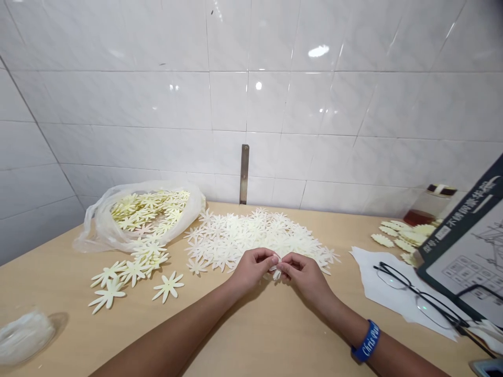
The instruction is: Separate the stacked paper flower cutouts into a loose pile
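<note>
Between the fingertips of both hands is a small white flower-shaped cutout (276,273), partly hidden by the fingers. My left hand (256,268) pinches it from the left, and my right hand (303,273) pinches it from the right. Both hands are closed, just above the table at the near edge of a wide pile of white flower cutouts (251,233). Left of the pile, several pale yellow flower cutouts (168,286) lie loose on the wood.
A clear plastic bag (98,225) of yellow flower cutouts lies back left on the table (236,340). On the right are glasses (416,290) on white paper (365,267), a dark box (463,241), a jar (430,204) and scalloped pieces (412,236). Tiled wall (176,99) stands behind.
</note>
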The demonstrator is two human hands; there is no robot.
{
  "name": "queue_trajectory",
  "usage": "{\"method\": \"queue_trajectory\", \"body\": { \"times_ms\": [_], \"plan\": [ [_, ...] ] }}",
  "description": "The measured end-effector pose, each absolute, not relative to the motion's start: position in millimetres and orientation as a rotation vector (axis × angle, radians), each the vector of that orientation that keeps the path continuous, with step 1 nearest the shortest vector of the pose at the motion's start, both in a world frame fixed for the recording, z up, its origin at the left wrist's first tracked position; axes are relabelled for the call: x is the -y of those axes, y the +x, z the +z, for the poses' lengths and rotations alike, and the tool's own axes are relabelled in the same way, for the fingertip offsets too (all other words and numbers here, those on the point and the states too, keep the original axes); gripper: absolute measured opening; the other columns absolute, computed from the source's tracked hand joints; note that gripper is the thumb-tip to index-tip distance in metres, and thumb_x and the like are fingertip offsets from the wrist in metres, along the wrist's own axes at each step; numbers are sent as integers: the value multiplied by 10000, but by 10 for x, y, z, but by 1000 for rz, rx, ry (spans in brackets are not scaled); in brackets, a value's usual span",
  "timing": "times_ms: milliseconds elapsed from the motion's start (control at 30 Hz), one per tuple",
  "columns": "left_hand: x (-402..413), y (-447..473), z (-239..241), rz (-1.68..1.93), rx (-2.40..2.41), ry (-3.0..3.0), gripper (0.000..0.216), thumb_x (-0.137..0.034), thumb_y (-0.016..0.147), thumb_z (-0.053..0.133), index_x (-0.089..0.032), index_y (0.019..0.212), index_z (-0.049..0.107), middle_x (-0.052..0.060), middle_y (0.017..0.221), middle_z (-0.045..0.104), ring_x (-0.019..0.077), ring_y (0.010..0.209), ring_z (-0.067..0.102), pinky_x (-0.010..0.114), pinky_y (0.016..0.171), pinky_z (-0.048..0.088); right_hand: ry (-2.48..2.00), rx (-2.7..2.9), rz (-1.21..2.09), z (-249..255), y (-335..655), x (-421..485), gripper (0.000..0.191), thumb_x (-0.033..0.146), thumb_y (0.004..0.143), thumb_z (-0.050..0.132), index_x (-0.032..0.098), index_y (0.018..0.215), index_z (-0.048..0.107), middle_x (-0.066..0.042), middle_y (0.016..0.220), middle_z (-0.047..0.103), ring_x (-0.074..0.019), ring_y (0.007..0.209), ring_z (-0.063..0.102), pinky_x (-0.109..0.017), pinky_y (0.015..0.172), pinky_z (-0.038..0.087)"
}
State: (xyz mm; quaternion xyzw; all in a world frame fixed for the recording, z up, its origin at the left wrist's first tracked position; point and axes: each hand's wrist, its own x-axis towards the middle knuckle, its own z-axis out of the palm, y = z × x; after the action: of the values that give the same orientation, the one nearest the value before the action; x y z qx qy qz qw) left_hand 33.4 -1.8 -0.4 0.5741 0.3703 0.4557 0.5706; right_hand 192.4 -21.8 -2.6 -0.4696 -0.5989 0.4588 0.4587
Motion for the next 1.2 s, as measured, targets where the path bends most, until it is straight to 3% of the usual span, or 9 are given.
{"method": "queue_trajectory", "body": {
  "times_ms": [200, 533, 800, 967, 1100, 1200],
  "plan": [
    [26, 344, -6, 1057, -878, 1260, 277, -382, 691, 732, -114, 715, 668, 25, 667, 596, 115, 635, 530, 269, 671, 432, -1170, 1474, 1099, -62, 1963, 185, 213, 347, 753, 663, 177, 632, 622, 11, 557, 577, -135, 559, 521, -256, 557, 409],
    [5, 322, 8, 1041, -901, 1178, 340, -422, 616, 792, -113, 640, 653, 4, 567, 562, 95, 534, 505, 245, 580, 406, -1122, 1513, 1113, 13, 1942, 207, 260, 411, 767, 631, 168, 685, 671, -27, 632, 640, -166, 632, 594, -284, 638, 482],
    [-46, 309, -4, 1128, -854, 1056, 382, -433, 551, 834, -115, 660, 652, 1, 584, 568, 88, 552, 514, 241, 612, 440, -1145, 1545, 1003, -59, 1996, 159, 286, 422, 810, 585, 184, 654, 610, -12, 589, 598, -164, 597, 574, -285, 623, 462],
    [-60, 298, 11, 1195, -885, 1052, 378, -441, 554, 832, -123, 653, 652, 20, 677, 591, 99, 618, 542, 260, 684, 478, -1234, 1446, 763, 7, 2150, 59, 290, 449, 810, 599, 192, 676, 583, -5, 616, 566, -152, 585, 507, -270, 562, 401],
    [-64, 299, -4, 1180, -903, 1070, 357, -431, 586, 813, -125, 656, 644, 15, 665, 574, 93, 604, 526, 249, 662, 457, -1346, 1386, 503, 175, 2280, -3, 238, 414, 734, 678, 198, 801, 605, -22, 712, 600, -172, 636, 516, -279, 564, 389],
    [-48, 305, -5, 1165, -890, 1077, 336, -409, 598, 811, -121, 668, 652, 8, 619, 567, 89, 571, 513, 246, 629, 436, -1334, 1464, 564, 234, 2211, 70, 219, 407, 779, 626, 193, 734, 610, -22, 687, 597, -169, 636, 513, -280, 569, 389]
  ]
}}
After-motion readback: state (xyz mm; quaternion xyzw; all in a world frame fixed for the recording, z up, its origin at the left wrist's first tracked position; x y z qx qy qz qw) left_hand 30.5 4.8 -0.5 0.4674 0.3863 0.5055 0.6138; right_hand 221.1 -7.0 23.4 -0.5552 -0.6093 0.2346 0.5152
